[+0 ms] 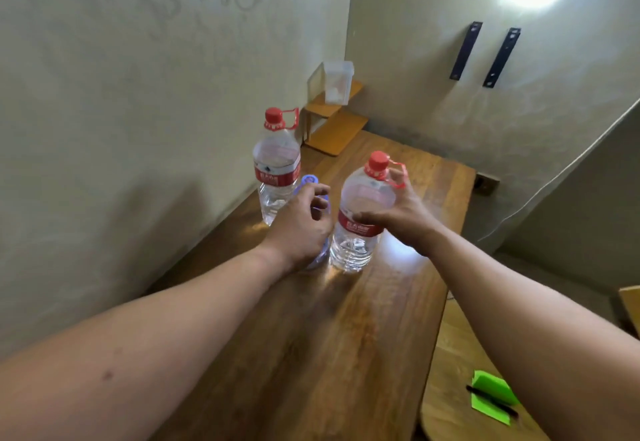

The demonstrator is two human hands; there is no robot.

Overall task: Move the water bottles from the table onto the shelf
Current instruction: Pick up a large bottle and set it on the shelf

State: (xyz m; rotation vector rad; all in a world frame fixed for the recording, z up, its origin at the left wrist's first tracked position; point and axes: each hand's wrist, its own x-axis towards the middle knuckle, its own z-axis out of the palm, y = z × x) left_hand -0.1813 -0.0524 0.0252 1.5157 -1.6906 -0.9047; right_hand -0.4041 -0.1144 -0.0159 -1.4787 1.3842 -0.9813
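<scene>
Two clear water bottles with red caps and red labels stand on the wooden table (346,354). The far bottle (277,163) is by the left wall. My right hand (401,215) holds the near bottle (356,243), thumb across its label and fingers at its red carry loop. A smaller blue-capped bottle (309,180) stands between them, mostly hidden behind my left hand (299,229). That hand's fingers are loosely curled in front of it, and I cannot tell whether they grip it. The small wooden shelf (337,130) sits at the table's far end.
A translucent plastic container (337,82) stands on the shelf's upper tier. Two black brackets (465,50) hang on the far wall. To the right is a lower wooden surface (453,371) with green paper (491,395) and a pen on it. The left wall runs along the table.
</scene>
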